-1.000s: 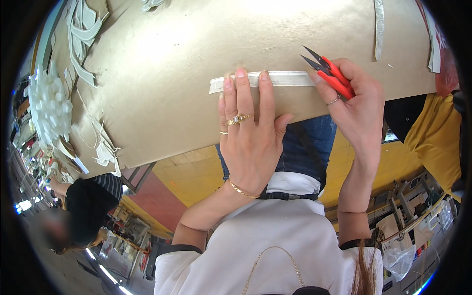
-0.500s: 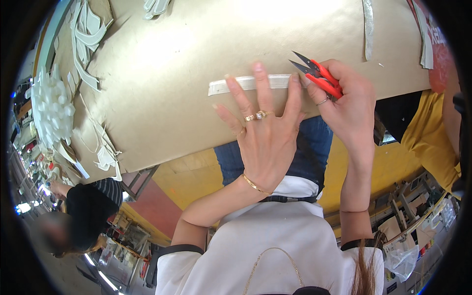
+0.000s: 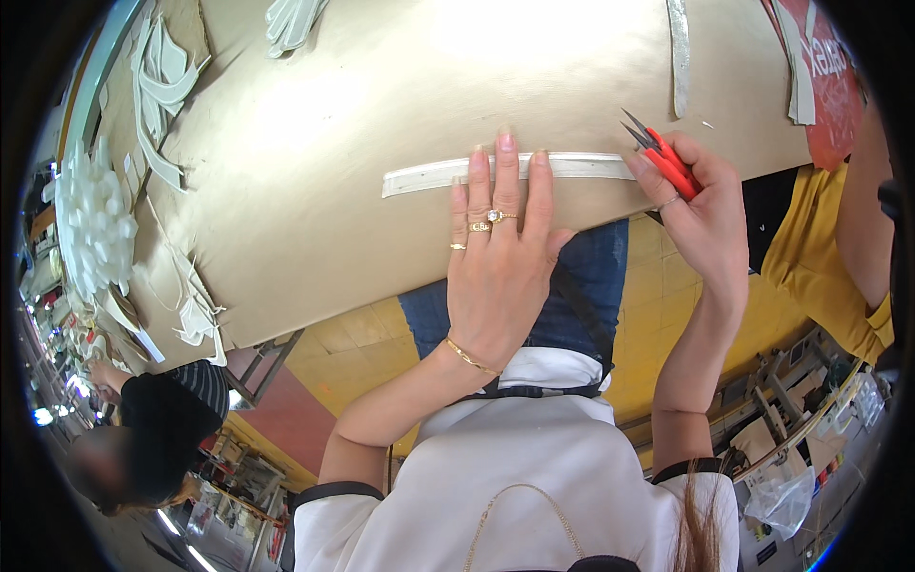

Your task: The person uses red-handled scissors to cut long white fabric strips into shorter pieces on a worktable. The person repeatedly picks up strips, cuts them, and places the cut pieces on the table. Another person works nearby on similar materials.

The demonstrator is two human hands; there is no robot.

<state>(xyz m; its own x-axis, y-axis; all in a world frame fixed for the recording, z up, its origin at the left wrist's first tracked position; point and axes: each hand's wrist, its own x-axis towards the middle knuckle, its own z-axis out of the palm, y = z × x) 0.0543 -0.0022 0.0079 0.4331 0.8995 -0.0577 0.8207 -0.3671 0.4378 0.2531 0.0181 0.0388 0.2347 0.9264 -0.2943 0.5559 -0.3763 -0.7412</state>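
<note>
A narrow white strip (image 3: pixel 591 165) lies across the brown-covered table (image 3: pixel 315 229) near its front edge. My left hand (image 3: pixel 498 248) rests flat over the strip, fingers stretched out and fairly close together, hiding its middle part. Red-handled thread snips (image 3: pixel 675 172) with dark pointed blades are gripped in my right hand (image 3: pixel 710 205). The blades point up and left, a little apart at the tips. My right thumb is beside the strip's right end; whether it touches the strip I cannot tell.
White curved pieces (image 3: pixel 157 91) and a heap of translucent white parts (image 3: pixel 93 219) lie at the left. Another pale strip (image 3: pixel 680 57) lies far right, near a red bag (image 3: pixel 831 86). A person in black (image 3: pixel 162 410) is at lower left; someone in yellow (image 3: pixel 815 253) is at right.
My left hand's spread fingers have drawn closer together and settled on the strip. My right hand has moved away to the right with the snips, whose blades are now less apart.
</note>
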